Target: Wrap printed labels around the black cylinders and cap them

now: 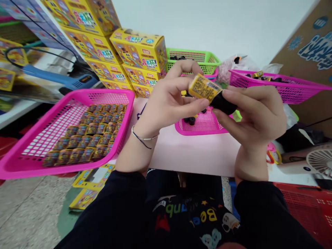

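Above the table, both of my hands grip one small container, tilted, with a yellow printed label and barcode on its upper-left part [203, 86] and a black lower-right end [223, 103]. My left hand [173, 95] pinches the yellow part between thumb and fingers. The black end is held by the thumb and fingers of my right hand [259, 109]. Behind and below them, a pink basket [204, 130] holds small black round pieces [192, 121] and some yellow ones, partly hidden by my hands.
At the left, a large pink basket [64, 170] holds rows of small wrapped containers [94, 129]. Yellow printed boxes [140, 48] are stacked behind it. A green basket [204, 55] stands at the back, another pink basket [280, 88] at the right, near a fan [320, 160].
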`<state>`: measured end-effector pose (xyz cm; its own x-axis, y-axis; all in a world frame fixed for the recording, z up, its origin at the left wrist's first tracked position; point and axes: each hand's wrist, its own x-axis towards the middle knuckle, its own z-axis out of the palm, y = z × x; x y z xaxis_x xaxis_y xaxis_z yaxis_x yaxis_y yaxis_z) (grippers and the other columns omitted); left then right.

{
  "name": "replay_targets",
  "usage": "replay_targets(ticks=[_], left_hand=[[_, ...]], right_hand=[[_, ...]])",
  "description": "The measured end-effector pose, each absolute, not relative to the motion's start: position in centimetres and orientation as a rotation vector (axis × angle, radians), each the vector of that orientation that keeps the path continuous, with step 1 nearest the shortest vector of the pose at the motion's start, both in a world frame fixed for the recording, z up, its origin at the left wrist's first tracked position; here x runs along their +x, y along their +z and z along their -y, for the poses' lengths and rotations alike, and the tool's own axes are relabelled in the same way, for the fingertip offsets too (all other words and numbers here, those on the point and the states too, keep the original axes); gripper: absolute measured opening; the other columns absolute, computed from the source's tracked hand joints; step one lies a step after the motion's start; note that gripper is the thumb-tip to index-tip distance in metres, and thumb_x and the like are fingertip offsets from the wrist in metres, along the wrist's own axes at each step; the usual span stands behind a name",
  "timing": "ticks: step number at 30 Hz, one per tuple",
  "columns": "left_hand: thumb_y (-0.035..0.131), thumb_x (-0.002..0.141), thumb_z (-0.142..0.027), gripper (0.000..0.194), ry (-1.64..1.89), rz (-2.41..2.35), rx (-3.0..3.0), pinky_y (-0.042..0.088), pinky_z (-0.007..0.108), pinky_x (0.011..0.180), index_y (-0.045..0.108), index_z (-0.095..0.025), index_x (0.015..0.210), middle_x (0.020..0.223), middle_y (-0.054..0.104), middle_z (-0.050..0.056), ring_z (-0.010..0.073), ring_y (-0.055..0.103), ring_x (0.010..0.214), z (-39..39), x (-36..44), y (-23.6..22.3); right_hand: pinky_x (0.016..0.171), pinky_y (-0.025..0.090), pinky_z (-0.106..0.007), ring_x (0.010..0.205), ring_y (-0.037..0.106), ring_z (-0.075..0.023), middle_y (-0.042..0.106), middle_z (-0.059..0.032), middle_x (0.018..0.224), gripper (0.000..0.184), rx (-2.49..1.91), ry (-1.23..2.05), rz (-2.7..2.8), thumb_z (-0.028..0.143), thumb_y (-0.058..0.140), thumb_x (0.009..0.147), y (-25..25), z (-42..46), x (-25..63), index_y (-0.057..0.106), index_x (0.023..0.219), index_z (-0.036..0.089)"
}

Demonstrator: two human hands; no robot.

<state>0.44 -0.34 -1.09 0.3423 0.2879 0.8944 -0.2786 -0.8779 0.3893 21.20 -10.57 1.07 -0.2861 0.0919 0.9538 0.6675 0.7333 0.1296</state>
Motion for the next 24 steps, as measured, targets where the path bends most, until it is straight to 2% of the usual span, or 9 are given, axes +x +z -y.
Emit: replay_targets(ticks=[3,6,9,11,13,15,17,20,24], left_hand=[[0.086,0.092,-0.050,0.032,1.566,0.011,2.181,0.063,0.043,0.109,0.085,-0.025,0.112,0.123,0.068,0.007,0.0220,0.070,0.121,0.6,0.6,-0.9],[0.087,0.090,-0.053,0.034,1.523,-0.140,2.117,0.066,0.042,0.103,0.085,-0.022,0.101,0.118,0.068,0.007,0.0228,0.070,0.119,1.0,0.5,-0.4],[0.091,0.088,-0.043,0.026,1.524,-0.086,2.092,0.066,0.036,0.101,0.086,-0.021,0.101,0.115,0.070,0.006,0.0204,0.071,0.116,1.3,0.1,0.0],[0.093,0.086,-0.034,0.023,1.484,0.049,2.084,0.064,0.031,0.105,0.088,-0.022,0.106,0.119,0.074,0.005,0.0180,0.073,0.118,1.4,-0.1,0.2],[0.092,0.088,-0.032,0.021,1.411,0.068,2.037,0.063,0.030,0.107,0.088,-0.023,0.107,0.119,0.079,0.004,0.0168,0.076,0.119,1.7,-0.2,0.3],[0.089,0.093,-0.035,0.014,1.379,-0.022,1.970,0.065,0.030,0.103,0.088,-0.024,0.102,0.113,0.083,0.003,0.0162,0.078,0.114,2.1,-0.1,0.3],[0.089,0.092,-0.036,0.012,1.420,-0.076,1.931,0.066,0.027,0.091,0.088,-0.025,0.096,0.102,0.084,0.002,0.0152,0.079,0.103,2.5,0.0,0.4],[0.092,0.089,-0.043,0.020,1.439,-0.123,1.902,0.063,0.025,0.078,0.086,-0.024,0.088,0.093,0.084,0.002,0.0141,0.078,0.089,2.7,0.2,0.4],[0.091,0.082,-0.065,0.047,1.333,-0.296,1.860,0.060,0.026,0.070,0.082,-0.019,0.085,0.085,0.079,0.003,0.0143,0.073,0.079,2.6,0.5,0.4]], right_hand=[[0.078,0.078,-0.039,0.095,0.084,-0.0250,0.079,-0.0021,0.102,0.054,-0.600,-0.679,1.799,0.015,0.086,0.092,1.0,10.6,21.1,0.074,0.141,0.034],[0.083,0.078,-0.040,0.100,0.083,-0.0246,0.078,-0.0028,0.108,0.056,-0.598,-0.652,1.829,0.013,0.081,0.096,0.7,10.5,21.0,0.070,0.147,0.035],[0.088,0.076,-0.043,0.103,0.082,-0.0247,0.077,-0.0019,0.114,0.060,-0.580,-0.578,1.829,0.015,0.081,0.096,0.4,10.1,21.5,0.067,0.150,0.038],[0.086,0.076,-0.044,0.101,0.081,-0.0251,0.078,-0.0018,0.111,0.054,-0.564,-0.568,1.816,0.020,0.084,0.094,0.3,9.7,22.0,0.071,0.143,0.037],[0.085,0.075,-0.046,0.100,0.079,-0.0261,0.079,-0.0030,0.110,0.042,-0.578,-0.558,1.819,0.027,0.085,0.094,0.3,9.3,22.4,0.074,0.133,0.036],[0.086,0.075,-0.048,0.102,0.078,-0.0277,0.080,-0.0043,0.114,0.037,-0.614,-0.487,1.823,0.031,0.083,0.093,0.3,9.3,22.5,0.073,0.129,0.038],[0.084,0.075,-0.049,0.105,0.078,-0.0290,0.080,-0.0043,0.116,0.038,-0.663,-0.377,1.803,0.031,0.081,0.094,0.2,9.4,22.3,0.072,0.130,0.041],[0.081,0.074,-0.048,0.107,0.078,-0.0295,0.080,-0.0027,0.118,0.043,-0.716,-0.304,1.766,0.027,0.079,0.095,0.1,9.8,21.7,0.072,0.134,0.044],[0.080,0.074,-0.044,0.097,0.080,-0.0255,0.082,-0.0028,0.111,0.043,-0.571,-0.387,1.728,0.023,0.088,0.087,-0.1,9.4,21.3,0.078,0.127,0.035]])
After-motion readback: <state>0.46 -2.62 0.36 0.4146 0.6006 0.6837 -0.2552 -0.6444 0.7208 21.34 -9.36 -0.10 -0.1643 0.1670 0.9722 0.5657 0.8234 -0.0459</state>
